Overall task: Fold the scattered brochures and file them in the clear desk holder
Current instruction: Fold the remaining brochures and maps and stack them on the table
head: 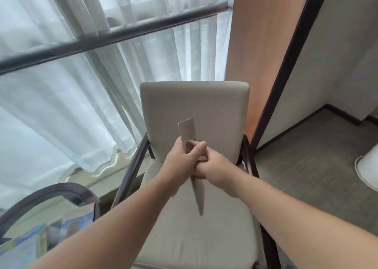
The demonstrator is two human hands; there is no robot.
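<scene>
The left hand's [181, 159] fingers [197, 149] curl round a folded brochure [187, 130], pinching it near its middle; the right hand [213, 167] closes on the same strip just below and beside the left, the two hands touching, its fingertips mostly hidden behind the left hand; the brochure is held in the air, seen nearly edge-on, its pale upper end rising above the hands and its lower end tapering down below them; both bare forearms reach in from the bottom corners. Directly behind and under the hands stands a beige cushioned chair [194, 101] with dark curved armrests, the brochure hanging over its seat without touching it; sheer white curtains [61, 97] crossed by a dark rail [102, 41] fill the left side; grey carpet [317, 162] lies to the right. At the lower left, beside another dark curved chair arm [51, 190], sit colourful printed sheets [22, 246], blurred; whether a clear holder contains them I cannot tell.
</scene>
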